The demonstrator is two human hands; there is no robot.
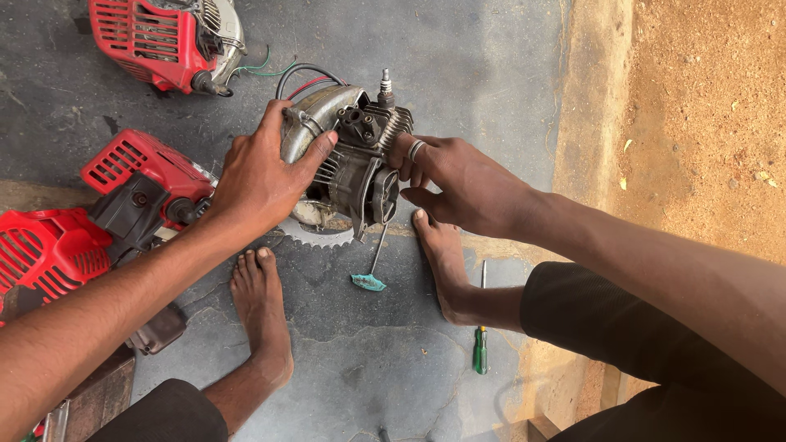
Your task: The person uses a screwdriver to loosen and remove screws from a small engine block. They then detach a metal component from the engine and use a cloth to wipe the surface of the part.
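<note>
Head view: you hold a small grey engine (348,168) upright on the concrete floor (458,74) between your bare feet. Your left hand (262,176) grips the curved housing, fingers closed over it; your right hand (458,180) rests against the finned cylinder side, its fingers curled, apparently pinching a small part, though the view is poor. Judged step: steadying for disassembly. A T-handle wrench (372,270) and green screwdriver (481,340) lie near; picking up either one calls for freeing your right hand.

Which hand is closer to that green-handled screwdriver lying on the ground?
The right hand. It grips the small engine up the frame from the green screwdriver, which lies beside the right foot. The left hand holds the engine's far side, farther away.
</note>
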